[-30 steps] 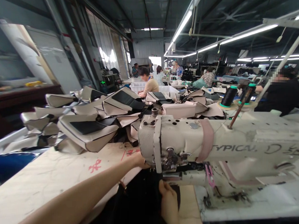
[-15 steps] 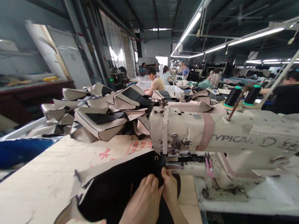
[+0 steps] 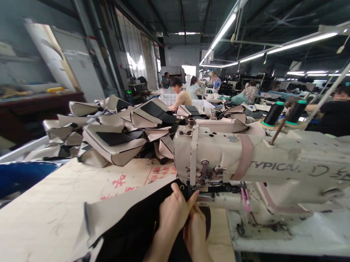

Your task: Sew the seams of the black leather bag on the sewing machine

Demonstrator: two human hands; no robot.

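Observation:
A half-sewn bag [image 3: 127, 229] lies across the wooden table, black on the inside with a beige outer panel [image 3: 137, 193] along its far side. Its far right corner is at the presser foot of the sewing machine [image 3: 210, 152]. My left hand [image 3: 173, 210] presses and pinches the black material just left of the foot, its index finger pointing forward. Close beside it, my right hand [image 3: 196, 224] has curled fingers on the bag's right edge, just below the foot. The thumb and fingers of both hands nearly touch. The stitching point is partly hidden.
Several beige and black bag pieces [image 3: 113, 143] are heaped behind the table [image 3: 58, 203]. Pink-handled thread snips [image 3: 245, 198] hang at the machine. Two black thread cones [image 3: 273, 114] stand behind it. A blue sheet [image 3: 19, 178] lies at left. Other people sit farther off.
My left hand has moved forward to the presser foot, its index finger now extended. My right hand has drawn back slightly. The bag's near-left end has shifted towards me.

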